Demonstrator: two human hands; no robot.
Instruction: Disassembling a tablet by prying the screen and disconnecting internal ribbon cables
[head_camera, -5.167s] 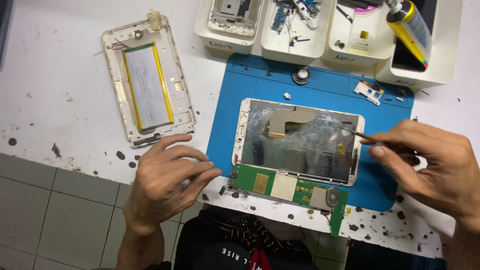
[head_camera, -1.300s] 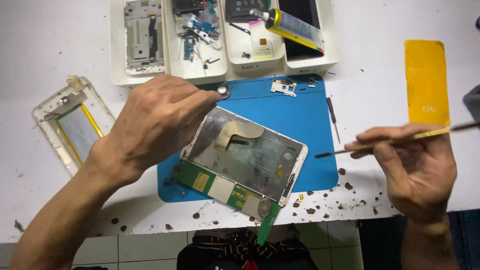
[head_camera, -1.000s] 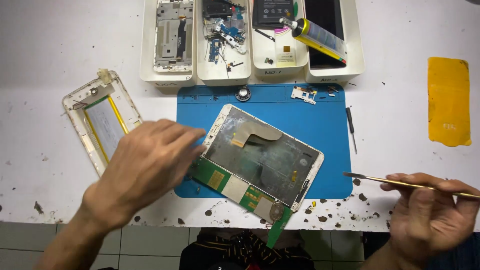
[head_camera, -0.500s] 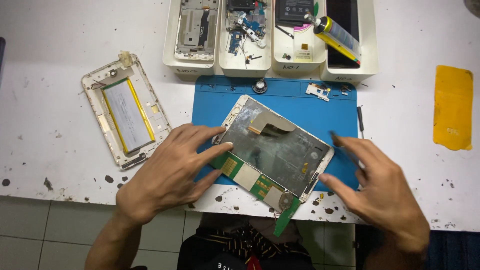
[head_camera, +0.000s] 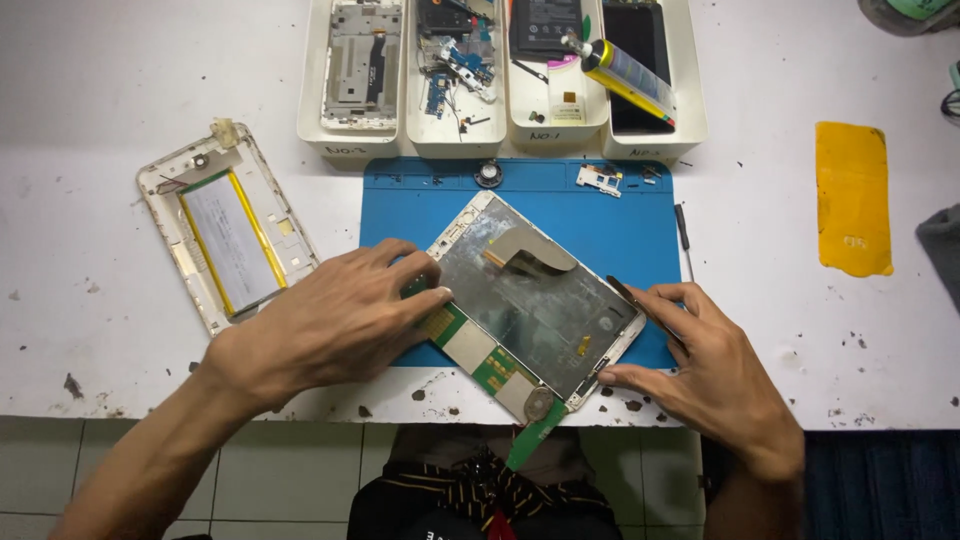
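Both hands have settled a little closer onto the opened tablet since half a second ago, and the thin tool that the right hand held out over the table edge a second ago now lies under its fingers beside the tablet. That opened, pale-framed tablet with its grey metal shield (head_camera: 535, 300) lies tilted on the blue rubber work mat (head_camera: 620, 215), its lower corner reaching past the mat toward the table edge. A green circuit board strip (head_camera: 478, 355) runs along its lower left side, and a tan flat ribbon cable (head_camera: 525, 250) is folded over the shield.

From where I stand, the left hand (head_camera: 335, 320) rests flat with fingers spread, its fingertips pressing the tablet's left edge by the circuit board; it grips nothing. The right hand (head_camera: 715, 365) is spread too, thumb touching the tablet's lower right corner, index finger lying along a slim dark metal pry tool (head_camera: 635, 302) whose tip meets the tablet's right edge. Whether the fingers pinch the tool I cannot tell.

To the left on the white, speckled table (head_camera: 100, 100) lies a second gold-framed tablet back with a silver battery (head_camera: 228, 240). Behind the mat stand white plastic parts trays (head_camera: 420, 140), one holding a yellow glue tube (head_camera: 625, 75). A yellow sheet (head_camera: 852, 198) lies well to the right.
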